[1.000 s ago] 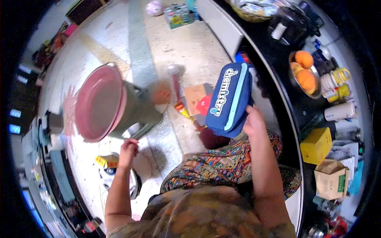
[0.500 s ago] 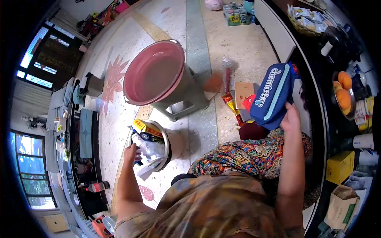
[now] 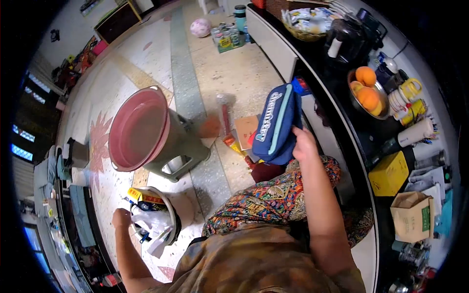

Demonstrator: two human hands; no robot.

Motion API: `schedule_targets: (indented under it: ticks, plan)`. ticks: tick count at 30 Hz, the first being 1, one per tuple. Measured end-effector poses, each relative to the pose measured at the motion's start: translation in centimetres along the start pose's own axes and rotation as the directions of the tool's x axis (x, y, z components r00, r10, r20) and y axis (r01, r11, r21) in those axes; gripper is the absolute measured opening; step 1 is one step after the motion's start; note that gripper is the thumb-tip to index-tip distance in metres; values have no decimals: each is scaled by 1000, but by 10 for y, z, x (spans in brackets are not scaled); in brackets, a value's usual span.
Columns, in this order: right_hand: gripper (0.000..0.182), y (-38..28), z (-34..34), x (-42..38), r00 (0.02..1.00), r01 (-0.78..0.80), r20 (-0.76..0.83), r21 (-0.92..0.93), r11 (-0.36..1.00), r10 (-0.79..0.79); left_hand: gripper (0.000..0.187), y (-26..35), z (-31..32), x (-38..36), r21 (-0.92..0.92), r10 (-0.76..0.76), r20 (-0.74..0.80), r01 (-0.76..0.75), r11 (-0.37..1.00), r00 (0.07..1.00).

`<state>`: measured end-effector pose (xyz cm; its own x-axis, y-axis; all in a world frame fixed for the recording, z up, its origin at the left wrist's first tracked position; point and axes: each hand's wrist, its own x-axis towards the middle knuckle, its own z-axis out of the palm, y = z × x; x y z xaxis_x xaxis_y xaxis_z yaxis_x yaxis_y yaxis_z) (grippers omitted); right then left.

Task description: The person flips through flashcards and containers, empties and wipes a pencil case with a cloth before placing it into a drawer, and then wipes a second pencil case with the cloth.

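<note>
My right hand [image 3: 304, 144] grips a dark blue zip pencil case [image 3: 276, 126] by its near right side. The case carries the white word "chemistry" and a light teal stripe, and is held above the floor near my knee. Beside the rim of a white bin [image 3: 172, 207], my left hand [image 3: 121, 218] is closed, its fingers curled; what they hold, if anything, is hidden. The bin is full of rubbish, with a yellow box [image 3: 145, 195] and a crumpled white plastic bag [image 3: 155, 219] on top.
A pink basin [image 3: 139, 129] stands on a grey-green stool [image 3: 183, 158]. Behind the case lie a brown notebook [image 3: 244, 129] and a long wrapped item [image 3: 225, 117]. At right, a black-topped cabinet holds a fruit bowl [image 3: 366, 100], a yellow box [image 3: 388, 174] and a paper bag [image 3: 411, 217].
The view has swung right, so things appear further left. My left hand has shifted from the bin's contents to just outside its rim. My right hand still holds the pencil case, now tilted more upright.
</note>
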<state>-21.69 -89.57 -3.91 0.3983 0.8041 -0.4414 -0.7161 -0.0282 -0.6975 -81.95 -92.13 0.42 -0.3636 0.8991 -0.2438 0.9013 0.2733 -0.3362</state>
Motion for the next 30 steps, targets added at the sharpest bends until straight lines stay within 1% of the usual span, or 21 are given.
schedule_targets:
  ticks: [2,3,4,5,6,8,9,10,12,13,14,16,18,20,21,22,24,26,28,29,30]
  plan:
    - [23,-4,2,-6,999,-30,-17,-10,999,30,17,25,-46,-9,1,29,77,-29,1000,997]
    - [24,-7,7,-11,999,-48,-23,6,999,48,17,38,-60,-9,-60,111,-9,-111,992,994]
    - [22,-6,6,-10,1000,0,-9,-7,1000,0,18,51,-70,-8,-116,184,-99,-195,974,978]
    - [22,-6,7,-11,1000,-1,13,4,1000,1,16,73,-81,-12,-213,302,-242,-354,911,922]
    - [22,-7,8,-12,999,-4,38,16,1000,3,16,101,-94,-20,-282,386,-390,-508,814,836]
    - [23,-12,10,-17,996,-40,74,17,999,38,21,162,-134,-46,-591,508,-172,-502,632,844]
    - [23,-14,11,-20,991,-84,108,17,996,82,26,189,-126,-42,-701,597,-363,-632,331,715]
    - [23,-14,11,-21,987,-93,129,0,996,93,22,219,-143,-57,-751,657,-297,-594,288,693]
    - [24,-10,4,-17,982,-102,159,-22,994,105,25,271,-148,-64,-820,777,-301,-566,86,553]
    - [25,-13,6,-22,981,-100,168,6,995,97,30,297,-143,-63,-880,817,-278,-475,-6,505]
    - [25,-15,8,-25,982,-90,168,6,996,87,36,322,-137,-63,-926,854,-260,-367,-88,451]
    - [26,-18,9,-29,980,-70,185,-24,997,73,45,361,-135,-74,-987,924,-104,76,-141,369]
    - [27,-18,7,-28,982,-69,178,13,998,65,50,379,-148,-96,-965,952,27,257,-55,305]
    - [28,-22,11,-35,978,-57,201,11,998,53,49,405,-133,-106,-903,955,-60,392,-176,291]
    - [30,-22,9,-35,975,-2,224,-36,999,10,46,415,-128,-107,-915,921,-205,270,-301,331]
    - [30,-22,9,-36,976,0,216,-34,999,8,46,418,-126,-109,-915,924,-201,274,-296,325]
    - [33,-22,11,-40,978,97,197,-126,987,-71,41,421,-125,-111,-936,858,-250,114,-333,449]
    - [38,-21,11,-37,978,87,205,-183,979,-48,38,422,-126,-105,-937,849,-249,106,-333,465]
    - [40,-15,6,-31,969,120,236,-201,972,-71,34,420,-127,-100,-925,814,-229,142,-353,533]
    - [44,-12,5,-28,969,96,244,-175,980,-51,31,424,-124,-95,-896,802,-250,184,-404,543]
    - [44,-12,3,-28,968,95,247,-174,980,-50,31,425,-122,-90,-896,800,-250,182,-404,546]
